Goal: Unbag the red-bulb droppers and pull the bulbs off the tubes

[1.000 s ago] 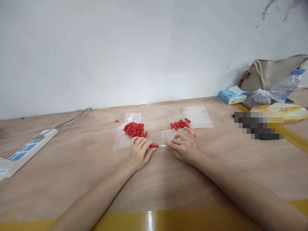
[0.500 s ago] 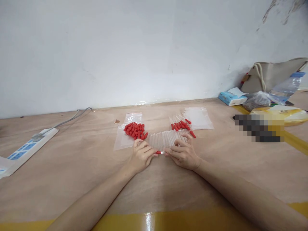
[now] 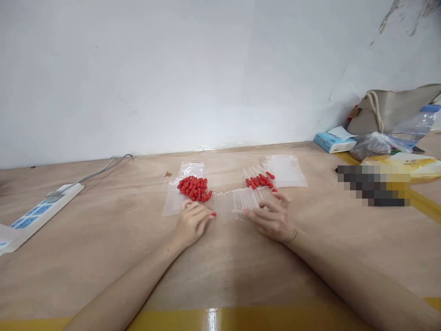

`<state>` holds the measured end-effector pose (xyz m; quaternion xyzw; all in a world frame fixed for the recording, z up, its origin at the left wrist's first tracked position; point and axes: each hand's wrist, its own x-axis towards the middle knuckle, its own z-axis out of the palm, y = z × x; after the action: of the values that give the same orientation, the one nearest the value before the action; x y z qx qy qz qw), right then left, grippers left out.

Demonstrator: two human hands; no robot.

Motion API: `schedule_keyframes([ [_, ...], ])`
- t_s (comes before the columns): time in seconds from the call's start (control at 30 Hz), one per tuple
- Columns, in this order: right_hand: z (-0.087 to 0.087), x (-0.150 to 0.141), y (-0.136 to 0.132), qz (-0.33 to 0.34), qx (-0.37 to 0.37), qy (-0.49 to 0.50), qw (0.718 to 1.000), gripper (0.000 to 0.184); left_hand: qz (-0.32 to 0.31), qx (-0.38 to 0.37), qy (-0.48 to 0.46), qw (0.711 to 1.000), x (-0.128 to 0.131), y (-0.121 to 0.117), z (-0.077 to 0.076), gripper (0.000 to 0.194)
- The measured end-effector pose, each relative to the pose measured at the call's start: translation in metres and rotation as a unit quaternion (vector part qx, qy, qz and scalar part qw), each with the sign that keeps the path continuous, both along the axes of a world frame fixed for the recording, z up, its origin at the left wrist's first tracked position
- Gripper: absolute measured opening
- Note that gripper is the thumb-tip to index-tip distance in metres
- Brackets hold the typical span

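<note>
Between the thumb and fingers of my left hand point(image 3: 193, 224) a red rubber dropper bulb point(image 3: 214, 214) is pinched, with only its end showing. My right hand point(image 3: 274, 219) pinches a clear glass dropper tube point(image 3: 237, 211), its tip pointing left over a row of similar tubes point(image 3: 224, 202). A gap separates the bulb and the held tube. Behind my left hand is a pile of red bulbs point(image 3: 193, 186). Several droppers with red bulbs fitted point(image 3: 258, 179) lie beyond my right hand, their thin ends pointing away.
Clear plastic bags lie under the bulb pile point(image 3: 170, 201) and behind the finished droppers point(image 3: 286, 171). A white power strip point(image 3: 51, 204) is at left. At right are a tissue pack point(image 3: 334, 140), a beige bag point(image 3: 396, 108), a bottle point(image 3: 425, 120) and a yellow packet point(image 3: 409, 166).
My hands have moved apart, left hand leftward and right hand rightward. The bulb and tube, close together between my fingers before, are now separated, uncovering more of the tube row.
</note>
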<state>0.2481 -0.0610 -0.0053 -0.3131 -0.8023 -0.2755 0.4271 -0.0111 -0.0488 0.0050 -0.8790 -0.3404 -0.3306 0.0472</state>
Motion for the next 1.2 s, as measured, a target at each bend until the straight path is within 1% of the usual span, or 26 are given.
schedule_keyframes([
  [0.07, 0.000, 0.006, 0.006, -0.069, -0.032, 0.060, 0.995, 0.015, 0.018, -0.014, -0.051, 0.998, -0.008, 0.005, 0.000, 0.013],
  [0.17, -0.001, 0.010, 0.014, -0.155, -0.085, 0.121, 0.977, 0.013, 0.036, -0.027, -0.119, 0.992, -0.013, 0.012, 0.001, 0.020],
  [0.23, -0.002, 0.011, 0.016, -0.192, -0.114, 0.133, 0.966, 0.015, 0.068, -0.013, -0.147, 0.987, -0.014, 0.016, 0.001, 0.022],
  [0.33, -0.001, 0.012, 0.016, -0.254, -0.152, 0.137, 0.945, 0.019, 0.139, 0.016, -0.180, 0.974, -0.020, 0.022, -0.002, 0.026],
  [0.43, -0.001, 0.014, 0.015, -0.302, -0.177, 0.119, 0.929, 0.021, 0.205, 0.013, -0.209, 0.956, -0.030, 0.029, -0.005, 0.028],
  [0.5, -0.002, 0.014, 0.015, -0.311, -0.186, 0.105, 0.926, 0.021, 0.240, -0.003, -0.229, 0.943, -0.038, 0.034, -0.006, 0.029],
  [0.57, -0.003, 0.014, 0.015, -0.307, -0.196, 0.097, 0.926, 0.021, 0.264, -0.026, -0.259, 0.929, -0.044, 0.039, -0.005, 0.031],
  [0.63, -0.004, 0.013, 0.015, -0.293, -0.210, 0.090, 0.928, 0.021, 0.278, -0.049, -0.284, 0.916, -0.049, 0.045, -0.003, 0.033],
  [0.7, -0.006, 0.012, 0.015, -0.281, -0.220, 0.085, 0.930, 0.021, 0.289, -0.062, -0.291, 0.910, -0.052, 0.052, 0.001, 0.032],
  [0.87, -0.011, 0.010, 0.014, -0.274, -0.225, 0.072, 0.932, 0.020, 0.314, -0.088, -0.238, 0.915, -0.050, 0.074, 0.014, 0.031],
  [1.0, -0.010, 0.009, 0.013, -0.280, -0.219, 0.038, 0.934, 0.020, 0.320, -0.113, -0.165, 0.926, -0.042, 0.090, 0.025, 0.023],
  [1.1, -0.008, 0.008, 0.013, -0.283, -0.218, 0.019, 0.934, 0.019, 0.328, -0.131, -0.104, 0.930, -0.036, 0.096, 0.031, 0.019],
  [1.2, -0.006, 0.008, 0.013, -0.282, -0.212, 0.013, 0.936, 0.018, 0.332, -0.134, -0.088, 0.930, -0.032, 0.097, 0.032, 0.020],
])
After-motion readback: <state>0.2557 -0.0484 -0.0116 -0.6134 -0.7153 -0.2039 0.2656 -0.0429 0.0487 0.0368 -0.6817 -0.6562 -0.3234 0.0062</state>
